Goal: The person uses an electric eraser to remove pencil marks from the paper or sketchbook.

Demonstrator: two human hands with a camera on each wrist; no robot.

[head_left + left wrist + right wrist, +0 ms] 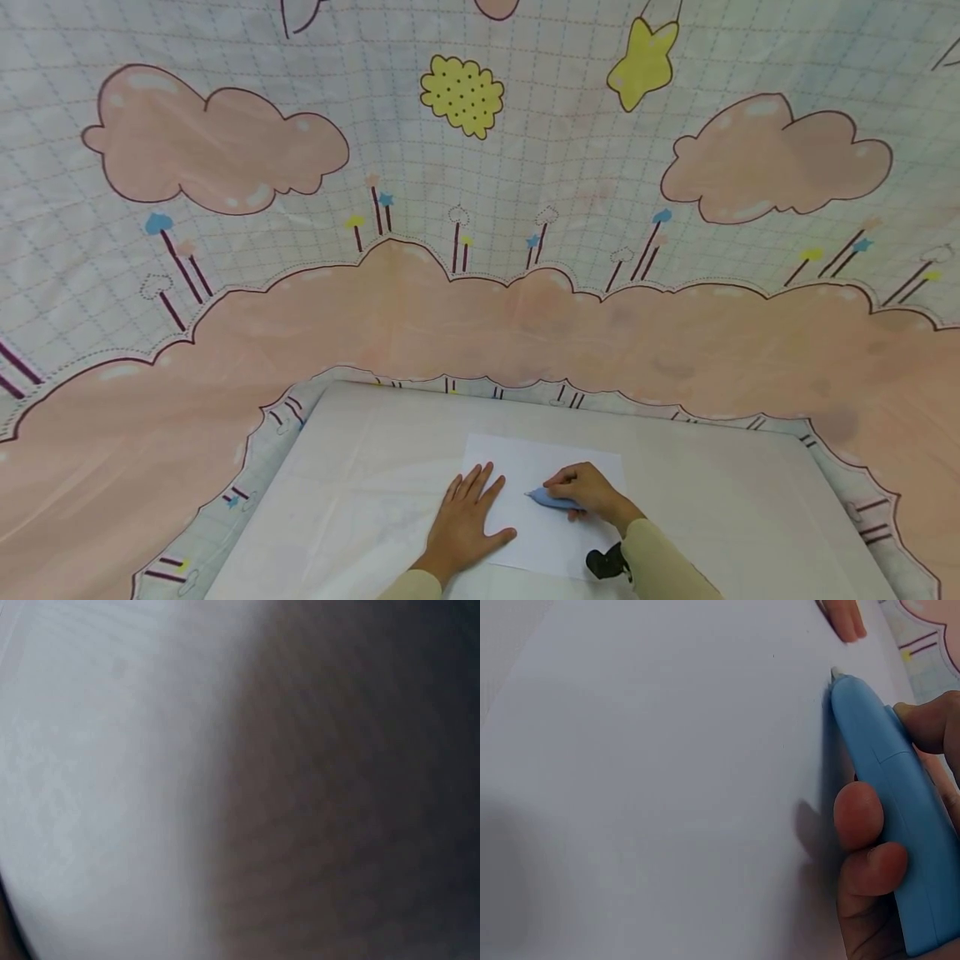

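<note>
A white sheet of paper (547,546) lies on the table. My left hand (465,523) rests flat on its left part, fingers spread and straight. In my right hand (596,493) I grip a light blue electric eraser (907,817), fingers curled round its body, one finger or thumb on the raised button at its upper side. Its small whitish tip (838,673) points left and sits close over the paper. Tiny dark specks show on the sheet in the right wrist view. A blurred dark brown shape fills much of the left wrist view.
The pale tabletop (360,467) extends around the sheet. A black wrist camera (606,562) hangs by the right sleeve (663,558), over the paper's lower right corner. Behind the table hangs a printed cloth (525,333) with clouds and stars.
</note>
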